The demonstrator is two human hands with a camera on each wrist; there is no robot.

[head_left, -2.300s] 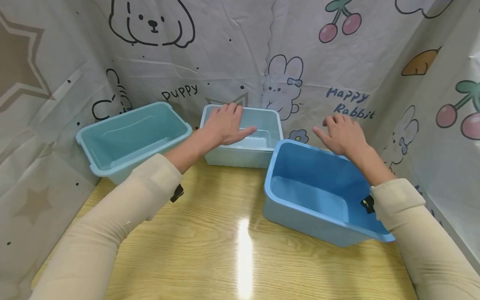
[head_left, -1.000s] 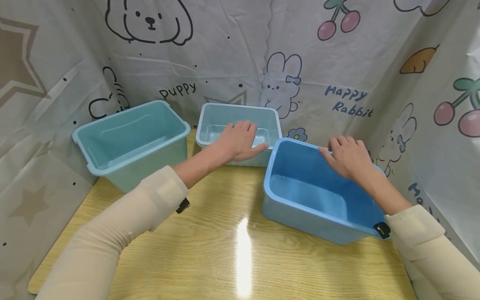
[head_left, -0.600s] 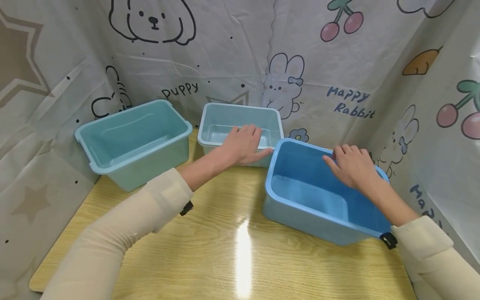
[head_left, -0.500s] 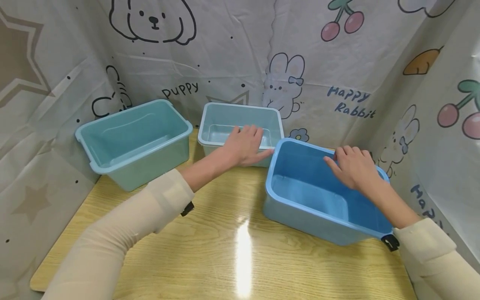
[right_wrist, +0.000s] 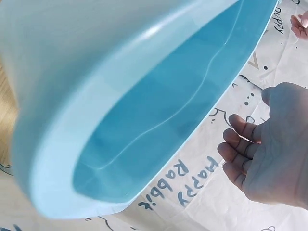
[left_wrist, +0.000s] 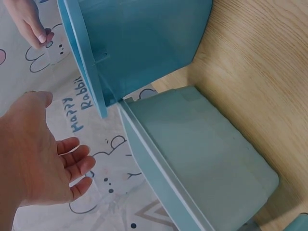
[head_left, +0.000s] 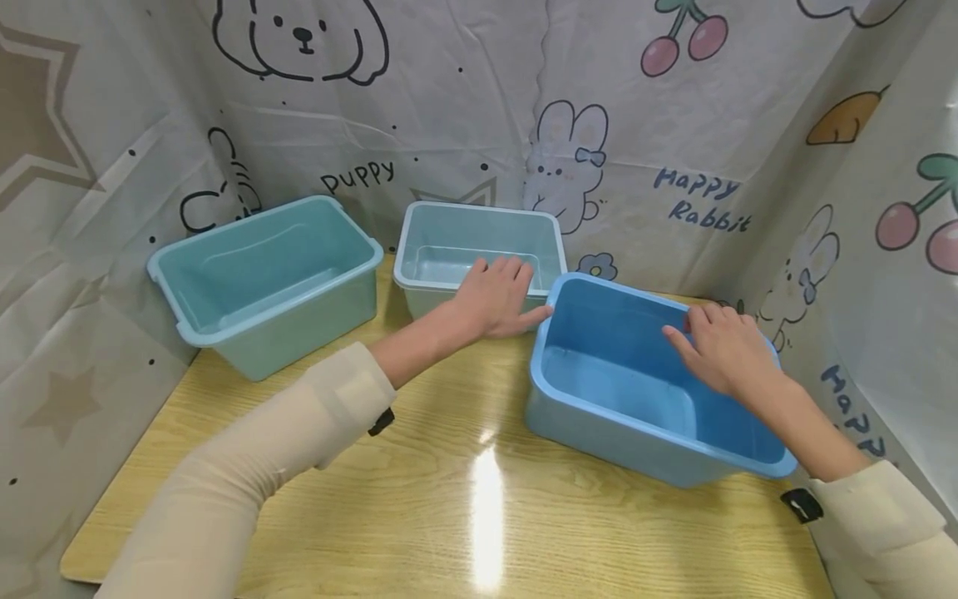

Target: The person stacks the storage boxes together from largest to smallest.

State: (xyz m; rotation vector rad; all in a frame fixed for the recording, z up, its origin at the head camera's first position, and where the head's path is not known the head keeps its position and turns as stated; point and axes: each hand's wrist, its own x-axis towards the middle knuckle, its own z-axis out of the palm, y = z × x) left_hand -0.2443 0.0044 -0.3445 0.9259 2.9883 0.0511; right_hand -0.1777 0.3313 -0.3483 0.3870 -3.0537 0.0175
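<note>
My left hand (head_left: 494, 298) hovers over the front edge of the small pale blue-green bin (head_left: 479, 218), its thumb pointing toward the corner of the blue bin (head_left: 614, 441). In the left wrist view, the left hand (left_wrist: 41, 154) has loosely bent fingers with nothing in them and is apart from both bins. Above the far right part of the blue bin is my right hand (head_left: 726, 345), thumb spread. The right wrist view shows the right hand (right_wrist: 276, 149) with relaxed, empty fingers, clear of the blue bin's rim (right_wrist: 57, 154). Both visible bin interiors hold nothing.
A teal bin (head_left: 314, 324) stands at the back left of the wooden table (head_left: 389, 516). A printed cloth (head_left: 464, 108) hangs behind and at both sides. The blue bin's near left corner overlaps the small bin's right end in the head view.
Both hands have come down and nearer to me, drifting right. The left went from over the small bin to its front edge, the right from behind the blue bin to above it. The bins stay put.
</note>
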